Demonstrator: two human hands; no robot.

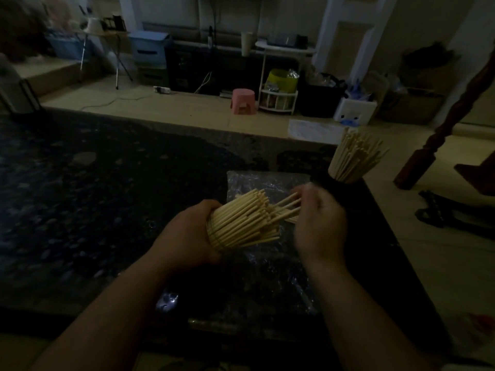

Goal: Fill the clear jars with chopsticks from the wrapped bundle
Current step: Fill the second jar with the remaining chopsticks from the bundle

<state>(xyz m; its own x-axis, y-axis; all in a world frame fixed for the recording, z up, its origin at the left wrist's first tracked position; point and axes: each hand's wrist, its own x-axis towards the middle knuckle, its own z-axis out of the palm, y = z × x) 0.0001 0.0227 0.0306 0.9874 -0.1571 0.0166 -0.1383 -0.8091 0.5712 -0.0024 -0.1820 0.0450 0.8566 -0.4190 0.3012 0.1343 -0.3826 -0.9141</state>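
My left hand (pixel 187 234) grips the banded end of a thick bundle of pale wooden chopsticks (pixel 241 223), held nearly level above a sheet of clear plastic wrap (pixel 267 183) on the dark table. My right hand (pixel 318 223) is curled round several chopsticks (pixel 288 207) that stick out of the bundle's free end; the hand is blurred. At the table's far right corner stands a clear jar (pixel 345 175) packed with upright chopsticks (pixel 356 153) that fan out at the top.
The dark patterned table (pixel 93 196) stretches away to the left. Its right edge runs close past the jar. Beyond it lie the floor, a dark wooden post (pixel 428 153), a pink stool (pixel 243 100) and cluttered shelves.
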